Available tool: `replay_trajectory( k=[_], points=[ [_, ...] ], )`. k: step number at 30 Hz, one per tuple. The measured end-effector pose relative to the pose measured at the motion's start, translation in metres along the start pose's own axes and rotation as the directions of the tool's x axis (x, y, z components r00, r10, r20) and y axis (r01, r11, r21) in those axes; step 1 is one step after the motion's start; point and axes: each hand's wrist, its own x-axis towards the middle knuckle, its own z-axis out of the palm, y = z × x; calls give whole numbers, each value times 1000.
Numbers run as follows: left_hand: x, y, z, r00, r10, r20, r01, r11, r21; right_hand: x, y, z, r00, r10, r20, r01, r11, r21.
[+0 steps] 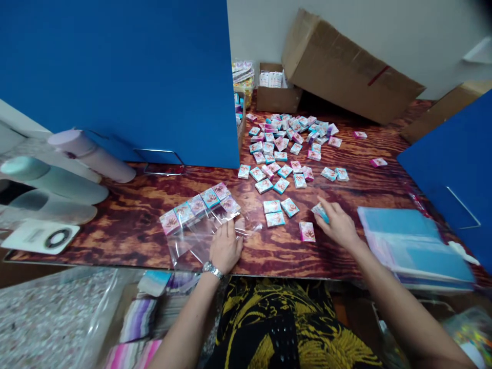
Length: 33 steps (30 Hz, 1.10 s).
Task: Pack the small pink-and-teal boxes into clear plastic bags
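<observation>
My left hand (226,247) lies flat, fingers spread, pinning the crinkled clear plastic bag (200,233) to the dark-grained wooden tabletop (130,215). A row of small pink-and-teal printed packets (200,205) sits inside the bag's far end, slanting up towards the upright blue divider board (154,77). My right hand (338,224) has its fingertips pinched around one more small teal-edged packet (320,211), which touches the table just right of three loose packets (277,211) (a fourth, pinker packet (307,231) lies nearest me).

The heap of loose packets (288,143) spreads further back, in front of the tipped brown cardboard box (346,66). A stack of pale blue plastic sleeves (415,246) rests to my right.

I judge the risks to be small ones: the bag's film looks slippery, so if my left palm lifts, the mouth could close or the lined-up row could slide crooked. My right hand's pinch looks shallow, and the packet could drop among the others. Whether the bag's mouth is open under my palm, I cannot tell.
</observation>
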Motion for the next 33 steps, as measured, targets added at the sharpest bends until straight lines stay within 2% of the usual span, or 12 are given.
replay_trajectory(
  k=[5,7,13,15,18,20,23,24,25,29,31,33],
  points=[
    [0,-3,1,1000,6,-5,-6,1000,1,75,18,-9,980,-46,-195,79,983,164],
    [0,-4,1,1000,11,-13,-11,1000,7,110,26,-6,974,-43,-224,89,975,202],
    [-1,-6,6,998,34,-57,-33,999,16,196,25,14,990,-109,-95,123,979,163],
    [-3,-8,8,997,40,-73,-37,999,29,208,17,19,989,-147,-33,150,979,135],
    [-5,-11,12,994,49,-94,-45,998,42,202,6,19,968,-242,67,231,964,135],
    [-7,-13,15,991,61,-116,-55,997,51,189,5,12,915,-369,163,342,923,174],
    [-8,-13,16,990,64,-127,-57,997,61,181,11,-5,751,-590,298,501,802,325],
    [-9,-13,16,991,59,-120,-52,997,59,186,13,-10,723,-623,299,515,774,368],
    [-9,-13,16,992,51,-113,-44,997,57,196,15,-14,729,-628,272,512,765,390],
    [-12,-13,14,994,26,-108,-20,998,56,273,2,-13,872,-489,3,458,819,346],
    [-15,-16,14,996,23,-89,-18,998,61,323,-20,-5,890,-439,-122,454,832,320],
    [-18,-19,17,998,32,-62,-27,997,78,367,-49,6,881,-433,-190,472,826,309]
  ],
)
